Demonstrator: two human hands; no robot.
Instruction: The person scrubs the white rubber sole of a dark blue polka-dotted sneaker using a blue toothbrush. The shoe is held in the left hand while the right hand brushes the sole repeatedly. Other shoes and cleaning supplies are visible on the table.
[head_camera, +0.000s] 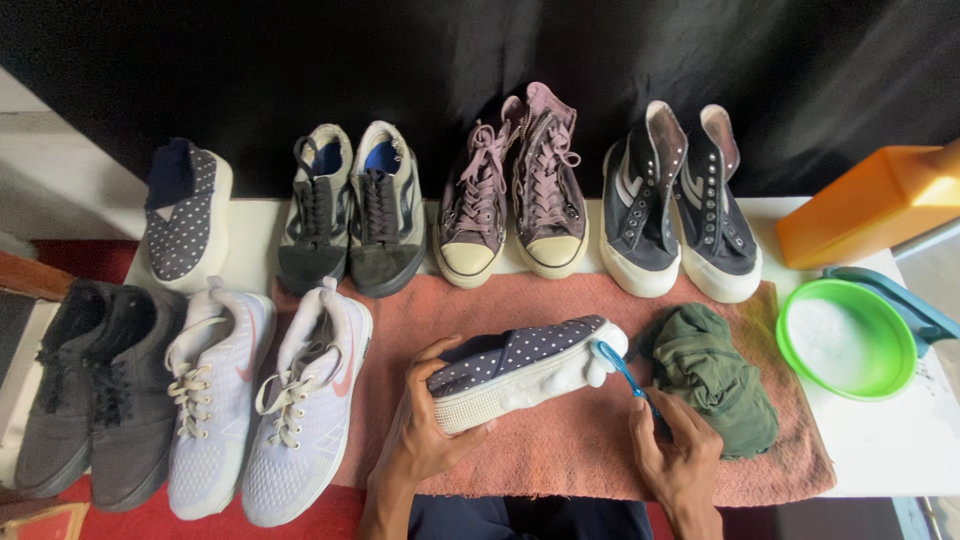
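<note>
shoes crowd the left of your view: a black pair (95, 390) and a pale white pair (265, 400) in front, with a lone polka-dot shoe (185, 215) and a dark low-top pair (350, 205) standing against the black backdrop behind. at centre your left hand (425, 430) is clamped on the heel end of the dotted slip-on (520, 365), thumb over the top edge, fingers beneath. the slip-on rests tipped on its side on the pink towel (560, 450), white sole turned toward you; its long axis runs left to right and rises slightly, heel at your left hand, toe pointing right. your right hand (680, 450) is closed round the blue toothbrush (622, 368), whose head touches the foamy toe rubber, so the right hand is nearer the toe. behind stand mauve high-tops (515, 190) and black high-tops (680, 205). just beside the brush lies a green rag (715, 375), then a green bowl (845, 335) and an orange container (880, 205).
</note>
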